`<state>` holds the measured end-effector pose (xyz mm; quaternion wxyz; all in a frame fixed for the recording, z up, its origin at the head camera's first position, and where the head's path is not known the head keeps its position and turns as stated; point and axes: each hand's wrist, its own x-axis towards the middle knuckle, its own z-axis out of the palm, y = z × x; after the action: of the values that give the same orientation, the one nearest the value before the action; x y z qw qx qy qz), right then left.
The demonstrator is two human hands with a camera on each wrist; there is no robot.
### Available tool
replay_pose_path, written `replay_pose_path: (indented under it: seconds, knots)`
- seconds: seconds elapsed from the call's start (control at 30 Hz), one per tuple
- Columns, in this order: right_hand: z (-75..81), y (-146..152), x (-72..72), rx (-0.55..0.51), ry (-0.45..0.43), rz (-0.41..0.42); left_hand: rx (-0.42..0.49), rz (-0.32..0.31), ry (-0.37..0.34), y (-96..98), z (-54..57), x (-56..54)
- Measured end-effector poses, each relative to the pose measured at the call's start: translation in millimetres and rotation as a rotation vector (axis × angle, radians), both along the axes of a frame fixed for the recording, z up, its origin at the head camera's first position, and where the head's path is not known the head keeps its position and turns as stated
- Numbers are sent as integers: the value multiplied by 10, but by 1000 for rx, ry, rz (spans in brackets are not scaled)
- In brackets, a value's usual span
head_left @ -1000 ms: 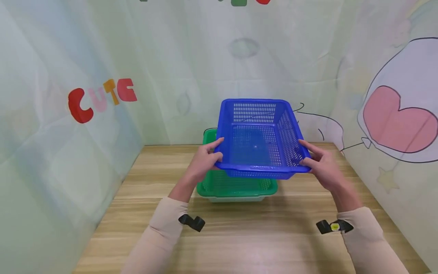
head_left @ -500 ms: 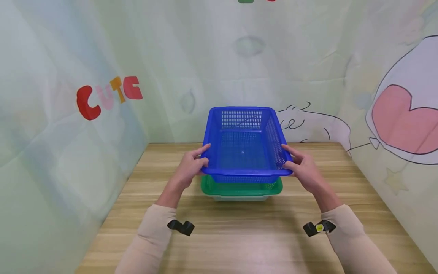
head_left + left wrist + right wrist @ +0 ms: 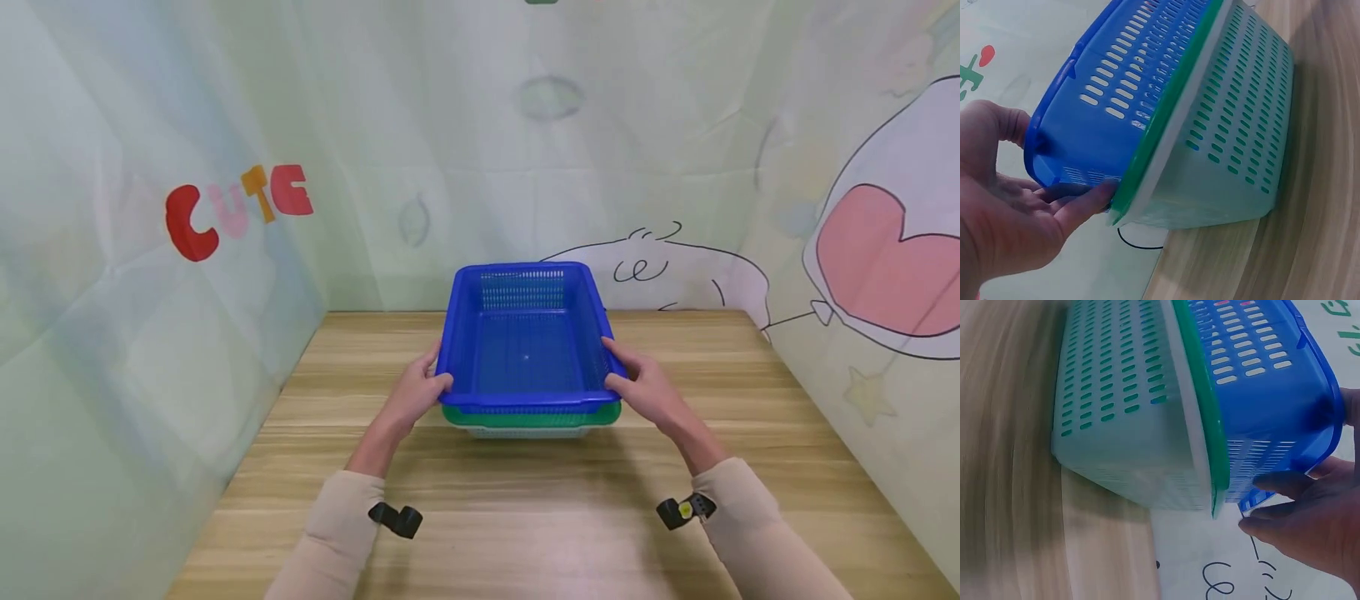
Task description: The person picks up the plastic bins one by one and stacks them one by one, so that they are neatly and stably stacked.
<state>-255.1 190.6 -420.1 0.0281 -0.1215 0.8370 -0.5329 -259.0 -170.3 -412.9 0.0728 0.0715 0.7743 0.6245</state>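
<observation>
A blue perforated plastic basket [image 3: 525, 354] is partly nested inside a green basket [image 3: 532, 417], which itself sits in a whitish translucent basket [image 3: 528, 432] on the table. My left hand [image 3: 417, 392] grips the blue rim at the near left, thumb on top and fingers beneath. On the near right, my right hand [image 3: 647, 385] holds the same rim in like manner. In the left wrist view the blue basket's wall [image 3: 1104, 100] still stands well above the green rim [image 3: 1169, 103]. The right wrist view shows fingers [image 3: 1285, 487] under the blue rim, close to the green one.
The wooden table [image 3: 540, 517] carries the stack near its back. A printed fabric backdrop [image 3: 420, 150] encloses the back and both sides, directly behind the table edge. Black wrist cameras [image 3: 396, 520] are strapped over both sleeves.
The blue basket, held in both hands, has moved left and down from above the green basket and now sits partly within it. The stack below has stayed put on the table.
</observation>
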Motion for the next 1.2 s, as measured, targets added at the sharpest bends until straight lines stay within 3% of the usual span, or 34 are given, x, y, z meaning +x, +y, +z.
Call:
replay_pose_path:
  seconds: [0.2,0.5,0.67,0.73,0.87,0.97,1.2]
  knots:
    - [-81,-26,-3,96,68,51,-84,-13,79,5,-69,17]
    - [-254,-46,26,199,99,114,-146,-30,66,25,-288,4]
    - [-343,-45,8,192,97,120,-141,-37,84,49,-337,-2]
    - [-372,-44,5,181,97,117,-130,-42,70,66,-286,27]
    - [-390,-36,-13,173,101,119,-91,-40,62,80,-313,25]
    - [-395,-23,-26,192,113,120,-66,-14,81,70,-415,-14]
    - [-442,-9,-14,167,120,130,-13,-11,102,53,-485,-5]
